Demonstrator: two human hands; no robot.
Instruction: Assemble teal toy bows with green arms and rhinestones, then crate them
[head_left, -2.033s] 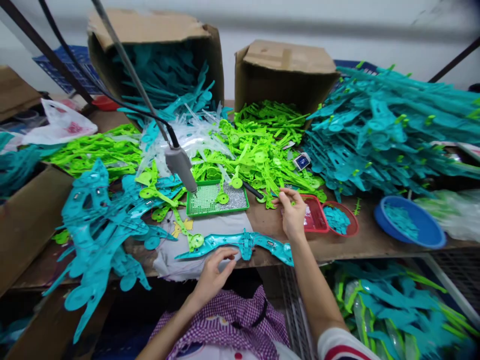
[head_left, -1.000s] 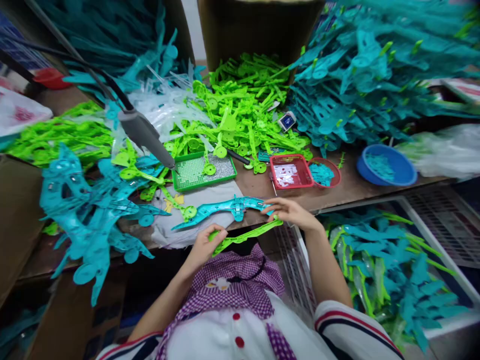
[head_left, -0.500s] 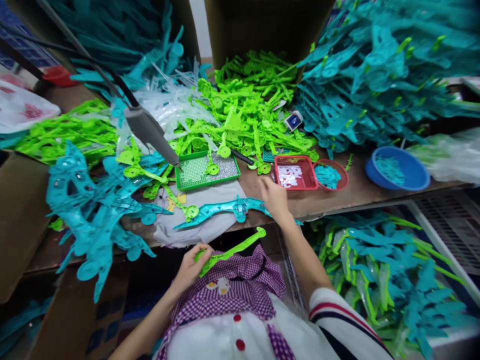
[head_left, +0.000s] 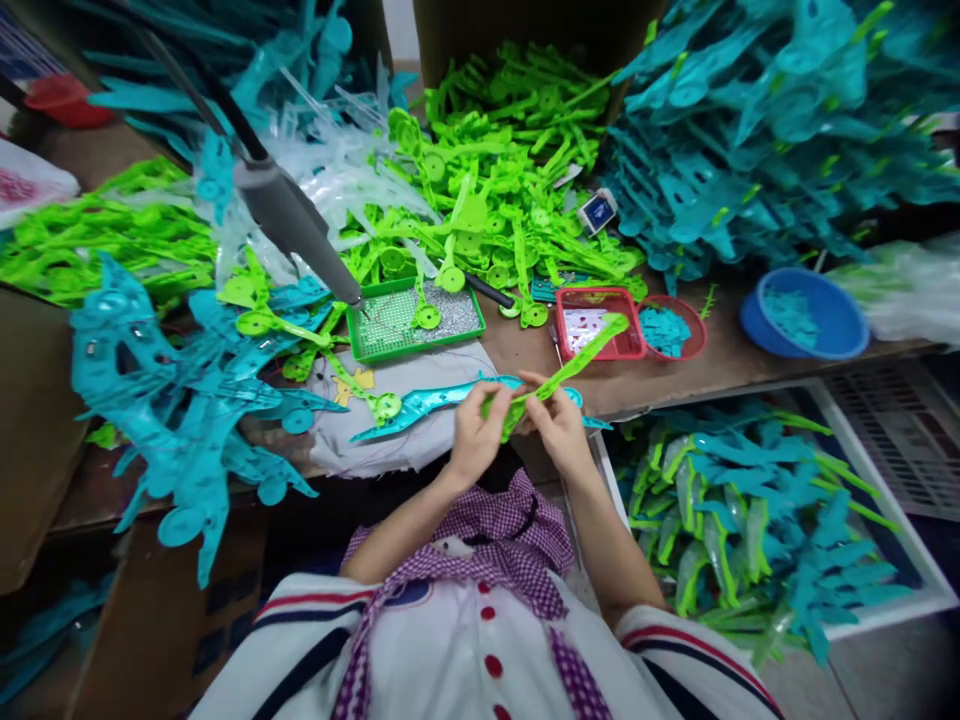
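My left hand (head_left: 480, 432) pinches the near end of a long, narrow green plastic piece (head_left: 581, 362). My right hand (head_left: 561, 430) is closed on the same piece a little further along, its far end pointing up and right past the red tray. Whether a small part is also between my fingers is hidden. Just beyond both hands lies a turquoise plastic bow-shaped part (head_left: 431, 402), partly covered by them, on a grey cloth (head_left: 337, 450). A green plastic piece with a round end (head_left: 386, 406) touches its left side.
A grey power screwdriver (head_left: 289, 222) hangs above a green tray (head_left: 367, 356) of small screws. Red tray (head_left: 641, 348), red bowl (head_left: 701, 340) and blue bowl (head_left: 847, 340) hold small parts. Green pieces (head_left: 480, 215) and turquoise parts (head_left: 750, 170) are heaped behind; more turquoise parts (head_left: 157, 400) lie left.
My left hand has lifted the green piece up and right over the bench edge. My right hand has drawn back from beside the red tray and now grips the piece too.
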